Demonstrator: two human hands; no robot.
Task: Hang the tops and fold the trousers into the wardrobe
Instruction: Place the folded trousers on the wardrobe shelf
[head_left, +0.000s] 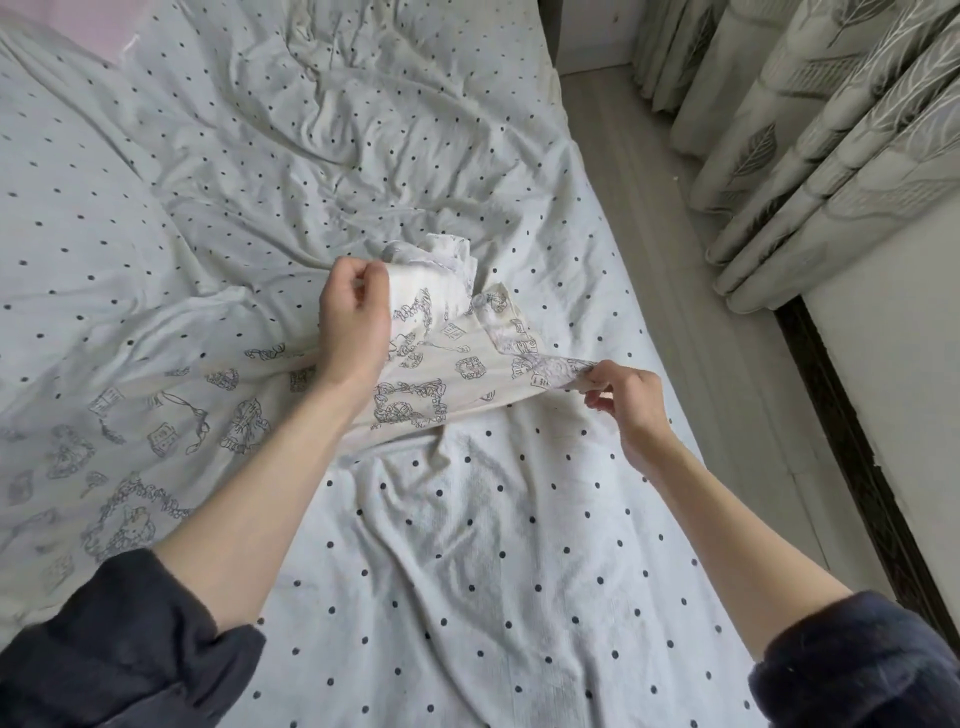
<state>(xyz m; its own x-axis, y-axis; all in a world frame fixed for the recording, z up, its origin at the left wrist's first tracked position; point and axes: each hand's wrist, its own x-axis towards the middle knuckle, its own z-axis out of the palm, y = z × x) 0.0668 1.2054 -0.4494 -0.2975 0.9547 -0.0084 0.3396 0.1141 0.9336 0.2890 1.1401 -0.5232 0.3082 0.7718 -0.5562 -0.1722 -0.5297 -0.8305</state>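
Note:
A cream garment (156, 431) printed with grey line drawings lies spread across the left of the bed and runs up towards the middle. My left hand (353, 317) grips a bunched upper edge of it, lifted off the bed. My right hand (621, 397) pinches another edge of the same garment, stretched out to the right. The cloth between the two hands is raised and partly folded over. I cannot tell whether it is a top or trousers.
The bed is covered with a rumpled white duvet with dark dots (467, 545). A strip of pale floor (670, 249) runs along the bed's right side. Leaf-patterned curtains (810, 119) hang at the upper right, above a dark-edged sill (852, 452).

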